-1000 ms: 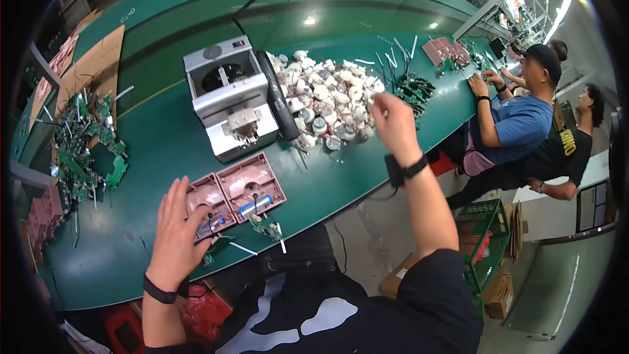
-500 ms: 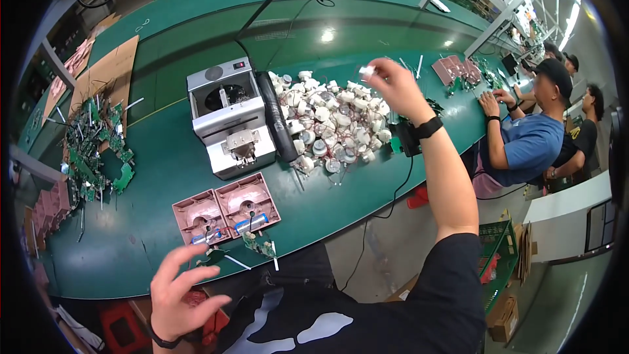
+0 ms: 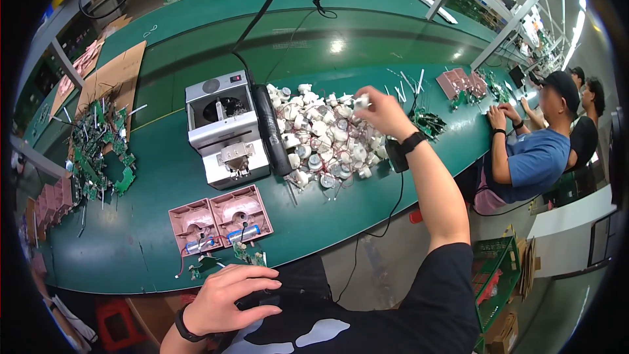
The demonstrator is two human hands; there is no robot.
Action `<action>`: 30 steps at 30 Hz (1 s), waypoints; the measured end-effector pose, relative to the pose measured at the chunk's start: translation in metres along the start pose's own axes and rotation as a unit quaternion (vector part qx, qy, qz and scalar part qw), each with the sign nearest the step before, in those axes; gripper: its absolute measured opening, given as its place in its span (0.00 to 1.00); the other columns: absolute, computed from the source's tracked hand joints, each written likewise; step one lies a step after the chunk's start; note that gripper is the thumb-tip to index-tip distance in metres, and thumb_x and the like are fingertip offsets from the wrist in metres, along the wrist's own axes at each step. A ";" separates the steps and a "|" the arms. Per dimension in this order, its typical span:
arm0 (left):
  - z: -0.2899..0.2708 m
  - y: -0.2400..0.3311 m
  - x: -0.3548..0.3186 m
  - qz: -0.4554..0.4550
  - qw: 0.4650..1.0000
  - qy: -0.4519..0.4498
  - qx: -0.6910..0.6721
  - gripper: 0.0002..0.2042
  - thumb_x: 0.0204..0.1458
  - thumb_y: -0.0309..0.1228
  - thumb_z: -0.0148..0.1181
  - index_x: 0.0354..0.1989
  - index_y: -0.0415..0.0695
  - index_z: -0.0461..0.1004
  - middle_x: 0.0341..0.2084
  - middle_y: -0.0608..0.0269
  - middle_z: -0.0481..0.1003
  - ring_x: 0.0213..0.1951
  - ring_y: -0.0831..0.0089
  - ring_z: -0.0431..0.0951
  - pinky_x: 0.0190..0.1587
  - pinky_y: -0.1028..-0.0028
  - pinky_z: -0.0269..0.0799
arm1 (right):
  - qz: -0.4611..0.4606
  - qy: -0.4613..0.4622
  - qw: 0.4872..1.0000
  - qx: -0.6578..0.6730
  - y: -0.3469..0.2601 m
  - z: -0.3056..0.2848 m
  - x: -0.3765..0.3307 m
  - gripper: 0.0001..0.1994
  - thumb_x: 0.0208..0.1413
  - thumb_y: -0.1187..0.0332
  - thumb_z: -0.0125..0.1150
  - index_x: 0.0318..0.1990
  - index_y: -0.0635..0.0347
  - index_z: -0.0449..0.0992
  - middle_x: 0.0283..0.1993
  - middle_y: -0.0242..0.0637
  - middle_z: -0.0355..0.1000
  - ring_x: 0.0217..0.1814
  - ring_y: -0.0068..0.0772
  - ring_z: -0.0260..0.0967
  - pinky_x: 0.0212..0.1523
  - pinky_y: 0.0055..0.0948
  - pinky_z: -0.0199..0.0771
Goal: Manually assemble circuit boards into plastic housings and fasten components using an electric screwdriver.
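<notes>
My right hand (image 3: 386, 117) is raised over the far right part of a heap of small white round parts with thin wires (image 3: 321, 132). Its thumb and fingers pinch one small white part (image 3: 362, 101), blurred and partly covered. My left hand (image 3: 226, 298), empty with fingers apart, hovers at the near table edge. Just beyond it lie a pair of joined pink plastic shells (image 3: 239, 208), open side up. Blue cylindrical batteries (image 3: 244, 235) sit along their near side, and small green circuit boards (image 3: 249, 254) hang on wires beside them.
A silver-and-white machine (image 3: 229, 128) stands mid-table, with a black wrapped roll (image 3: 272, 132) against its right side. Tangled green boards (image 3: 98, 147) are piled at left. More boards (image 3: 427, 122) lie right of the heap. A co-worker in blue (image 3: 534, 151) works farther right.
My right hand has moved slightly left and lower with the white part, over the heap. My left hand has shifted right, toward the pink shells' near side. The whole view has shifted slightly.
</notes>
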State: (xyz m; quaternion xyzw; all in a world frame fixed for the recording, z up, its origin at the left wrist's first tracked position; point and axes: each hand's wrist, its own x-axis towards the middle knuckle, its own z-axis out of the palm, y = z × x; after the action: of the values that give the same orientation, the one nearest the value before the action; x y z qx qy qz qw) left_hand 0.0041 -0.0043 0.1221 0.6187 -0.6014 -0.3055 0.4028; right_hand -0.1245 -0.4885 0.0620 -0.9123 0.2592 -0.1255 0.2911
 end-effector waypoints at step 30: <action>0.048 -0.033 0.002 -0.177 0.753 0.065 -0.630 0.14 0.72 0.40 0.54 0.53 0.42 0.74 0.37 0.67 0.77 0.36 0.80 0.78 0.30 0.79 0.73 | -0.231 -0.026 0.914 0.332 -0.219 0.123 -0.186 0.17 0.52 0.68 0.73 0.47 0.65 0.79 0.54 0.45 0.72 0.55 0.41 0.72 0.58 0.38 0.72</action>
State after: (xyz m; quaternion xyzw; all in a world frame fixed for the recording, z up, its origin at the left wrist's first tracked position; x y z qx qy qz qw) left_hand -0.0205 -0.0136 0.0700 0.3380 -0.1248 -0.6404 0.6783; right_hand -0.1448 -0.1770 0.0799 -0.8006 -0.0227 -0.2442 0.5467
